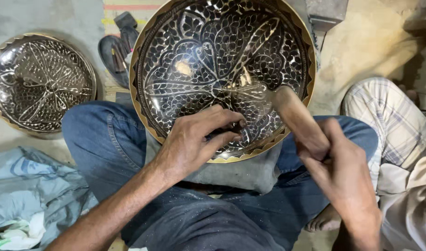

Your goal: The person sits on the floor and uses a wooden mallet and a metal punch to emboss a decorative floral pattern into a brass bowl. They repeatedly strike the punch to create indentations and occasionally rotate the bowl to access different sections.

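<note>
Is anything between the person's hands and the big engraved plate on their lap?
Nothing visible. The left hand rests its fingers directly on the engraved plate; the right hand holds a wooden mallet over its rim.

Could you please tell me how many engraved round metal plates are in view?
2. The large black-and-silver engraved round metal plate with a gold rim rests on the person's lap under the left hand; a smaller similar engraved plate lies on the floor at left.

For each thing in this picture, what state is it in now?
Large plate: tilted on the lap, engraved face up.
Small plate: lying on the floor, untouched.
Left hand: fingers pinched on the large plate.
Right hand: gripping a wooden handle.
Sandal: on the floor.
</note>
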